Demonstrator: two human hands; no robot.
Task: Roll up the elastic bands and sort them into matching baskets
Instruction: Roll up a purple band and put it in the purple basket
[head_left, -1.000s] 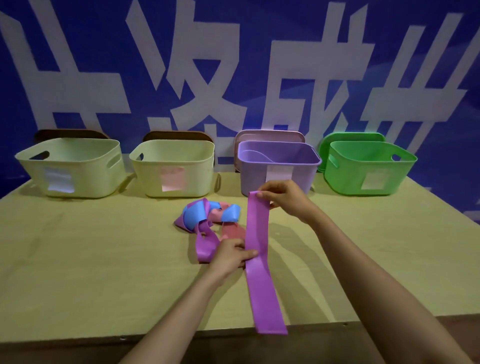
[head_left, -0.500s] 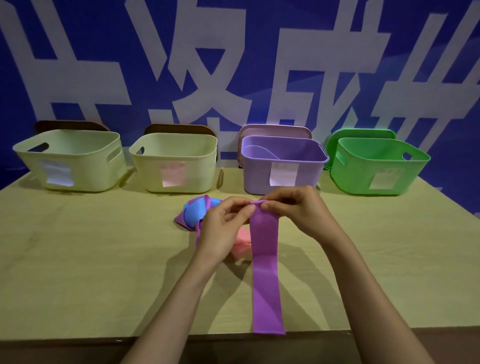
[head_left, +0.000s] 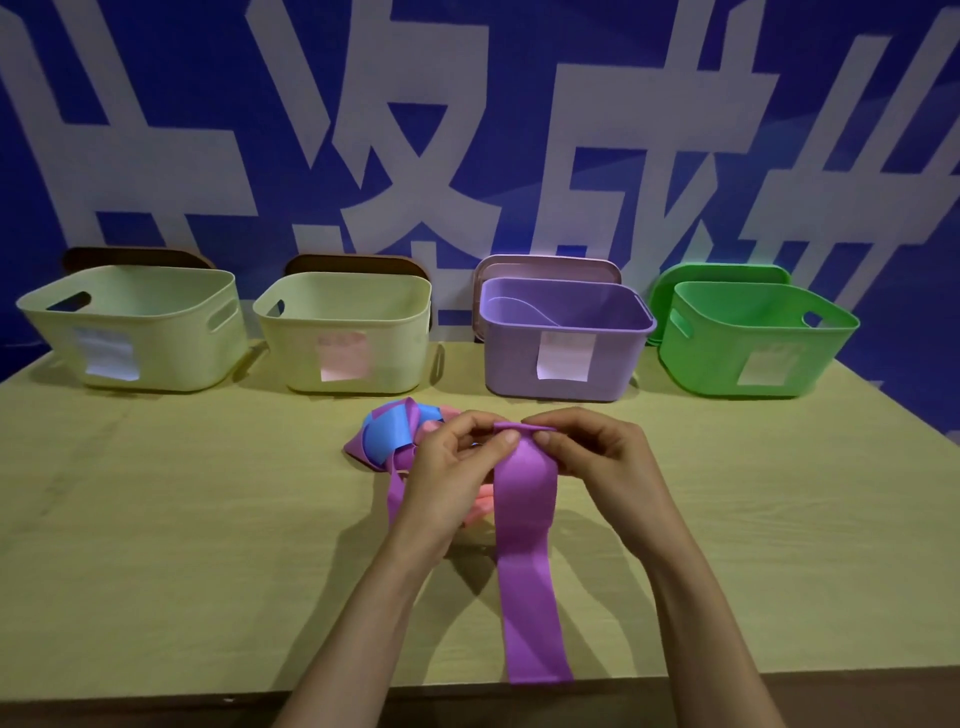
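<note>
The left hand (head_left: 452, 467) and right hand (head_left: 597, 457) are pinching the purple band (head_left: 524, 545) at its far end, just in front of the purple basket (head_left: 509, 364). They are seemingly beginning its first roll, and the tangled pile (head_left: 395, 436) nearby is lying unsorted.

Large white 成 stands on the blue backdrop (head_left: 156, 62); basket labels (head_left: 565, 356) illegible.
</note>
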